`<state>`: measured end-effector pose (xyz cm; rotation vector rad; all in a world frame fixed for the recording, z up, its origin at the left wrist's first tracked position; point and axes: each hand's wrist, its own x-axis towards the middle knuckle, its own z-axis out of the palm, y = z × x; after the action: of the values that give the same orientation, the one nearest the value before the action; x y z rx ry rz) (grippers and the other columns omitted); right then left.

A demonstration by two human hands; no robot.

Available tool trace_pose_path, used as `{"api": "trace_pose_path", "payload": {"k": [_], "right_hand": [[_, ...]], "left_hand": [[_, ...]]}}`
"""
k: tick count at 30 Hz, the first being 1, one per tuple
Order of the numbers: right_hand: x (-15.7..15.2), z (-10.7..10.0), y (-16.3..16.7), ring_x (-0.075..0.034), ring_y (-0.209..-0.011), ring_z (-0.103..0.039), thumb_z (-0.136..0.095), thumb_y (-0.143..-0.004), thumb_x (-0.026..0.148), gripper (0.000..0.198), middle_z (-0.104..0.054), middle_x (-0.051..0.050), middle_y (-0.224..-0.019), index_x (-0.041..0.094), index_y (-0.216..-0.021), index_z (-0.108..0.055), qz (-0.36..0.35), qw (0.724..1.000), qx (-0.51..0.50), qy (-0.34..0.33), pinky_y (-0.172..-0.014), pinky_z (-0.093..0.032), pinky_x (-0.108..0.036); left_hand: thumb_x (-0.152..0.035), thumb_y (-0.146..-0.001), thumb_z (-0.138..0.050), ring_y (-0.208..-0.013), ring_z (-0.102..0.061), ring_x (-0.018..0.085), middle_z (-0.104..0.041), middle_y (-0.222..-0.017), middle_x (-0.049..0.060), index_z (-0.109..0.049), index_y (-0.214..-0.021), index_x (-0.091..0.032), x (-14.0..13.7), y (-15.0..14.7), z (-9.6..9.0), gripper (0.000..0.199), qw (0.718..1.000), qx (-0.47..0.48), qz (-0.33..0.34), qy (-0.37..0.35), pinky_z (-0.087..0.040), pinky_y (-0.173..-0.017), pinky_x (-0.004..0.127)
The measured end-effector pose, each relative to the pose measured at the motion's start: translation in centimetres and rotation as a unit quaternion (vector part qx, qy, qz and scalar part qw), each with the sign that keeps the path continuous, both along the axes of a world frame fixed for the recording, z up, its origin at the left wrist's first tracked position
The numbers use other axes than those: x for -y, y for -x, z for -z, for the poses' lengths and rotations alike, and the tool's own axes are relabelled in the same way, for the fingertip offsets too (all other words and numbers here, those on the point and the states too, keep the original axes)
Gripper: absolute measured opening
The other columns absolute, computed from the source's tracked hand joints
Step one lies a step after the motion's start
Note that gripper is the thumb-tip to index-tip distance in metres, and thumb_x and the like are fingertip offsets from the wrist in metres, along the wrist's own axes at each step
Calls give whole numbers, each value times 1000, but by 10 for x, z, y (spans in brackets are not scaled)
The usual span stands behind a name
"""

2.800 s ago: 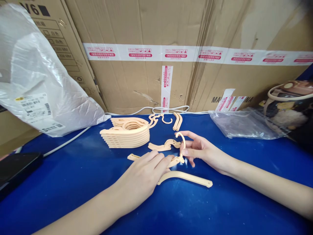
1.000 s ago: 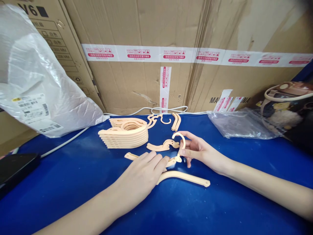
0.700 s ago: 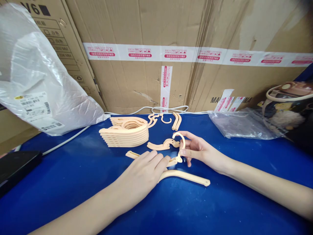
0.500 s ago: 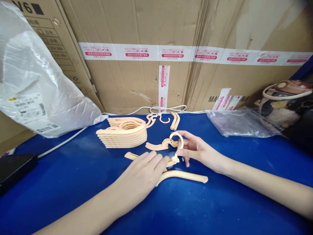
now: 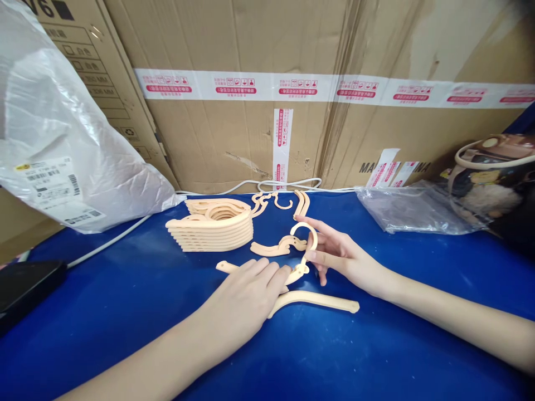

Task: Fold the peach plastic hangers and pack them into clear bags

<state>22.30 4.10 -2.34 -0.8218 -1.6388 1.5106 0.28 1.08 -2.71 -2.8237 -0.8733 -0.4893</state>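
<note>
Stock on a glossy blue tabletop [image 5: 330, 356], near edge out of view. Nearest: one loose, bent, cream plastic hanger arm [image 5: 320, 301], flat, its inner end beside the left hand [image 5: 246, 295]. That hand lay palm down, fingers bent over a second, channelled cream plastic arm [image 5: 297, 275], partly hidden. The right hand [image 5: 340, 253] had thumb and fingers closed narrowly on the stem of a rounded cream plastic hook [image 5: 314, 236], its foot at that arm's right end; seating could not be told. Handling, as judged: light, stiff, smooth enough to twist when pinched; thin foot probably the fragile part; best gripped low on the stem, the arm close behind its joint. Beyond: folded cream plastic hanger piece [image 5: 267, 249]; stacked cream plastic hangers [image 5: 213, 238] left of it; towards the far edge, a spare cream hook [image 5: 286, 207].
</note>
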Motion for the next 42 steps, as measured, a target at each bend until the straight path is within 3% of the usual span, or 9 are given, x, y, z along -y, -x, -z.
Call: {"api": "trace_pose_path", "payload": {"k": [10, 20, 28, 36, 42], "right_hand": [[3, 2, 3, -9, -59, -48, -58, -87, 26, 59, -46, 4, -72, 24, -141, -35, 27, 999, 11, -13, -47, -52, -21], [3, 1, 3, -10, -60, -48, -58, -86, 25, 61, -48, 4, -71, 22, -142, -34, 24, 1000, 17, 7, -46, -48, -20], [3, 4, 1, -9, -54, -51, -59, -87, 26, 62, -51, 5, -67, 22, -142, -32, 17, 999, 12, 29, -45, -46, -21], [3, 2, 2, -7, -52, -53, -60, -87, 27, 59, -54, 5, -71, 22, -140, -34, 11, 999, 16, 27, -45, -44, -19], [7, 2, 4, -7, -53, -54, -66, -84, 27, 63, -61, 3, -81, 26, -137, -32, 6, 1000, 23, -1, -46, -42, -19]], "left_hand": [[-17, -100, -31, -71, -61, 23, -63, -81, 7, -57, -100, -11, 1, 0, 1, 26, 999, -32, -12, 0, -45, -61, 35], [-12, -95, -43, -72, -62, 22, -64, -84, 5, -53, -113, -10, 2, -1, -1, 21, 997, -45, -30, 53, -46, -63, 34], [-8, -92, -40, -77, -64, 23, -66, -87, 6, -50, -121, -8, 3, -1, -2, 30, 996, -58, -32, 58, -49, -66, 37], [1, -80, -46, -84, -65, 24, -68, -97, 8, -49, -124, -10, 4, -1, -3, 46, 994, -69, -49, 74, -51, -71, 38], [-21, -96, -43, -75, -64, 22, -66, -86, 5, -56, -111, -13, 3, -1, -11, 21, 998, -41, -36, 27, -49, -65, 35]]}}
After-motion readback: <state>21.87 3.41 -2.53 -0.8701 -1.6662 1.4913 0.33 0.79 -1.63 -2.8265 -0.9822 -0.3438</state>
